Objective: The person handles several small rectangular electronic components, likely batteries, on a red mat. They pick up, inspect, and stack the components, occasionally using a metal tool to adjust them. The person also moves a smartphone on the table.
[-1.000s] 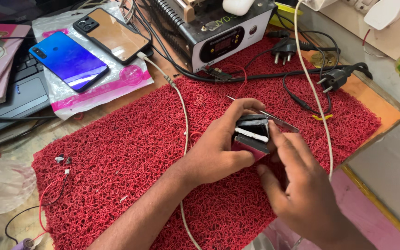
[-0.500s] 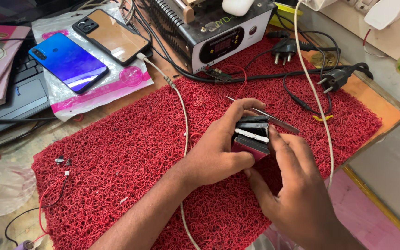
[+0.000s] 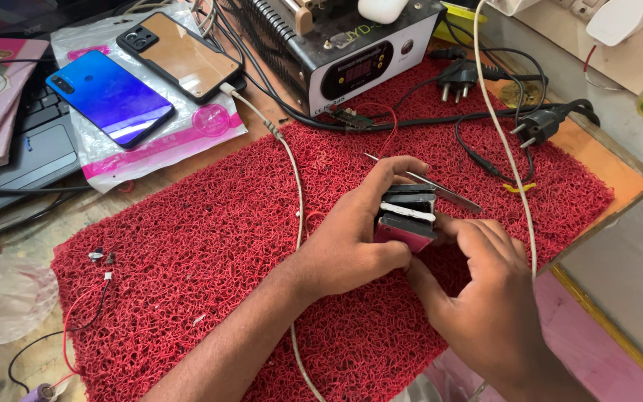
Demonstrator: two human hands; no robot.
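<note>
The left hand [image 3: 351,238] wraps around a small stack [image 3: 408,212] of flat dark and pink parts, thumb below at its near end and fingers curled over its far end, holding it just above the red mat [image 3: 210,223]. The right hand [image 3: 485,298] comes in from the near right, its fingers bent and pressing against the stack's right side, so both hands hold the same stack between them. A thin metal tool [image 3: 440,187], likely tweezers, lies just past the left fingertips and slants off to the right; whether it touches them I cannot tell. A white cable [image 3: 292,171] runs across the mat on the left of the left hand and passes under the wrist. Beyond the hands, at the far edge of the mat, sits a black box with a dark display [image 3: 351,59], and to its right 2 black plugs [image 3: 537,123] lie with their cords looped. Far left of the left hand, 2 phones rest on a plastic bag on the bench: a blue phone [image 3: 109,97] and a tan phone [image 3: 180,56] just beyond it. A laptop [image 3: 31,149] lies further left. Near the left forearm, a thin red wire [image 3: 83,313] trails off the mat's near-left corner.
</note>
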